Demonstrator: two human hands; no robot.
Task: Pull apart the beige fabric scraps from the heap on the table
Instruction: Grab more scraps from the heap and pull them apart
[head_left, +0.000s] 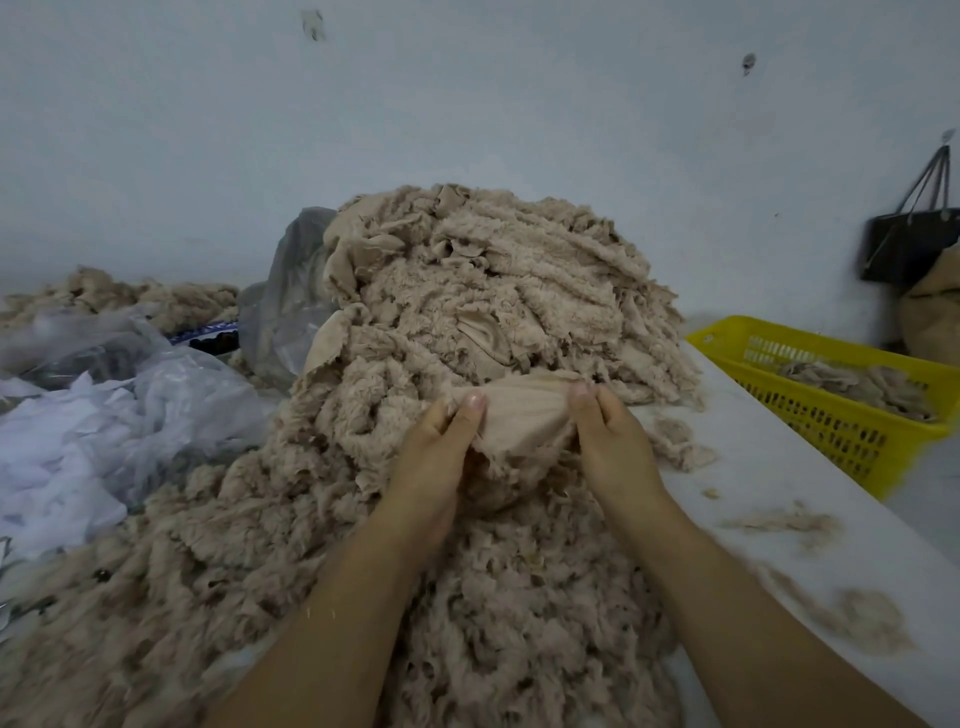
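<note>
While pinching opposite edges of a beige scrap with the left hand and right hand, at the near face of the heap: probably risking dragging tangled neighbours off the heap, or shedding fluff onto the tabletop beside it, through uneven pulling.

I seem to be working in a textile-scrap sorting workshop: beige scrap heap at centre, plastic bags at left, yellow crate of scraps at right, bare painted wall above.

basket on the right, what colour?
Yellow basket, perforated walls, best seen in the head view.
</note>
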